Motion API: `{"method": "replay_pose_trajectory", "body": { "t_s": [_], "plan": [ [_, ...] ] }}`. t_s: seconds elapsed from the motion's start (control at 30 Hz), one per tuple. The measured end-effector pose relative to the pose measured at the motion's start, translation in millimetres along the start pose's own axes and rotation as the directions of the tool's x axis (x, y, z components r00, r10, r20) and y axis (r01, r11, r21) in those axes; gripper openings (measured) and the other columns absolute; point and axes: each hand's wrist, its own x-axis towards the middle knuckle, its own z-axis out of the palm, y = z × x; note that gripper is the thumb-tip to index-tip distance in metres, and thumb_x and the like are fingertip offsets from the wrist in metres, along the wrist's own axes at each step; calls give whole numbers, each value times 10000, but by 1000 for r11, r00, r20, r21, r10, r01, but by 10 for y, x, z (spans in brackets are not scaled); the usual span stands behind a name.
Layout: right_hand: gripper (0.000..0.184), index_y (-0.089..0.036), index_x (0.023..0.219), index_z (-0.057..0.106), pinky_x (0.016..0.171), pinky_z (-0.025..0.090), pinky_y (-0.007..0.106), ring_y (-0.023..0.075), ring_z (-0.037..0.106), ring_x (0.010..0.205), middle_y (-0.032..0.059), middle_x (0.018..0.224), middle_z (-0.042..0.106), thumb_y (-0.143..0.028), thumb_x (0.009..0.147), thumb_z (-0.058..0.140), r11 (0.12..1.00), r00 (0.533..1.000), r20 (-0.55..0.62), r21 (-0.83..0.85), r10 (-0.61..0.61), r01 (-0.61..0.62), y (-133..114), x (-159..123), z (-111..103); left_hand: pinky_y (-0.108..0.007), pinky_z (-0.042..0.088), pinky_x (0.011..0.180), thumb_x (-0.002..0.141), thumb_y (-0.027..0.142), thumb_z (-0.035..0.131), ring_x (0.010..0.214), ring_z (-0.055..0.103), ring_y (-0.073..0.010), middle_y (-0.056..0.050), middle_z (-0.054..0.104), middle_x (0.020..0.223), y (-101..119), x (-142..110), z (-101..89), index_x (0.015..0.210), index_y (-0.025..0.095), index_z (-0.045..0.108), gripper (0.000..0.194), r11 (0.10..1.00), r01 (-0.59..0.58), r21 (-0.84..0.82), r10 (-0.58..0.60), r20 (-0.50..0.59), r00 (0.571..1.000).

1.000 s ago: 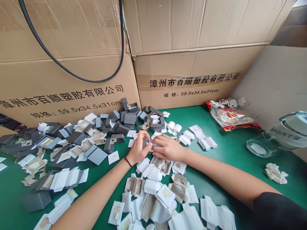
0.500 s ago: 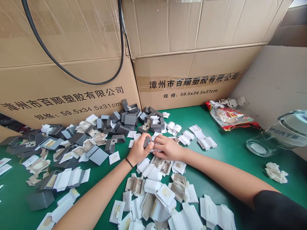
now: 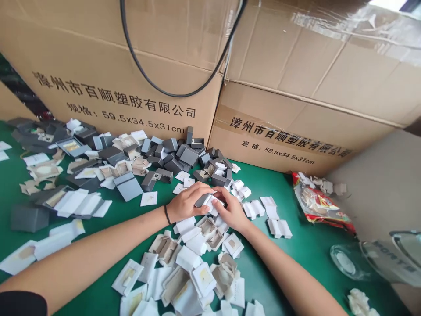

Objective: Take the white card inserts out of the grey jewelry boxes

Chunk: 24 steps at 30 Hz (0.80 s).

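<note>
My left hand [image 3: 184, 202], with a dark band at the wrist, is closed around a small dark grey box [image 3: 201, 200]. My right hand [image 3: 234, 212] meets it from the other side, its thumb and fingers closed on a folded white paper insert [image 3: 211, 202] at the box. Fingers cover part of both, so how far the insert sits inside the box cannot be made out. Right below the hands lies a heap of torn white inserts [image 3: 190, 256]. Beyond them are several dark grey boxes [image 3: 189, 156], some with lids raised.
Large cardboard cartons [image 3: 148, 74] wall off the back of the green table [image 3: 259, 272], and a black cable [image 3: 174, 94] hangs before them. To the right are a red food packet [image 3: 317, 199], a clear plastic jar [image 3: 378, 259] and crumpled paper [image 3: 360, 303]. Boxes and scraps spread leftward.
The view has tilted and swung left. My right hand has turned from lying over the box to gripping the white insert with its thumb in front; the box and insert now show more.
</note>
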Motion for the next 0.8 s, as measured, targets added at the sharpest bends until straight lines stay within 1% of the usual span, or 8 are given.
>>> {"method": "replay_pose_trajectory", "body": {
  "t_s": [0.13, 0.27, 0.37, 0.47, 0.53, 0.63, 0.7, 0.8],
  "plan": [
    [315, -178, 1062, 548, 716, 455, 275, 146, 561, 774, 29, 903, 629, -413, 899, 414, 999, 995, 90, 37, 30, -33, 36, 22, -31, -433, 453, 935, 811, 470, 534, 1045, 558, -248, -128, 621, 1043, 26, 20, -3, 1057, 194, 572, 371, 990, 11, -144, 2, 85, 996],
    [321, -168, 937, 583, 649, 435, 259, 132, 515, 694, 8, 785, 601, -455, 871, 454, 993, 991, 114, 79, 74, -84, 70, 33, -55, -441, 420, 993, 768, 425, 611, 1135, 523, -264, -115, 629, 1095, 78, 55, -6, 1034, 225, 603, 333, 960, 87, -266, -52, 137, 989],
    [303, -171, 933, 588, 631, 425, 256, 134, 510, 683, 9, 778, 601, -445, 855, 482, 983, 992, 90, 148, 92, -105, 95, 31, -68, -451, 373, 1030, 747, 435, 634, 1219, 449, -270, -121, 571, 1207, 73, 47, 24, 1138, 224, 547, 453, 960, 103, -261, -68, 139, 988],
    [280, -178, 897, 593, 640, 428, 258, 145, 530, 703, 13, 775, 614, -434, 849, 491, 967, 993, 50, 227, 107, -116, 113, 27, -73, -403, 404, 983, 746, 432, 631, 1208, 440, -259, -139, 486, 1288, 37, 24, 55, 1278, 200, 411, 621, 964, 208, -168, -190, 115, 975],
    [275, -181, 909, 587, 658, 432, 261, 149, 542, 721, 17, 790, 624, -430, 855, 482, 957, 991, 25, 259, 130, -132, 114, 26, -69, -342, 446, 895, 775, 399, 598, 1098, 509, -230, -119, 531, 1196, 13, 21, 62, 1239, 190, 432, 536, 948, 297, -114, -283, 123, 951],
    [287, -182, 969, 567, 673, 436, 262, 151, 548, 747, 24, 828, 634, -430, 861, 471, 950, 984, -13, 266, 176, -166, 89, 27, -51, -288, 448, 758, 809, 379, 541, 860, 564, -187, -56, 590, 924, -9, 32, 62, 988, 184, 548, 265, 933, 359, -35, -348, 175, 921],
    [288, -183, 969, 561, 672, 438, 262, 153, 548, 763, 26, 845, 637, -434, 857, 475, 953, 980, -43, 244, 195, -179, 64, 27, -41, -277, 427, 703, 819, 398, 516, 775, 551, -175, -35, 575, 827, -16, 39, 67, 873, 184, 548, 223, 926, 377, 10, -373, 184, 910],
    [276, -186, 961, 556, 677, 440, 263, 151, 544, 768, 24, 846, 636, -429, 861, 474, 959, 981, -61, 228, 184, -166, 50, 25, -38, -278, 407, 681, 826, 438, 495, 747, 534, -176, -26, 556, 776, -22, 40, 82, 817, 186, 525, 254, 922, 384, 39, -385, 176, 906]
  ]
}}
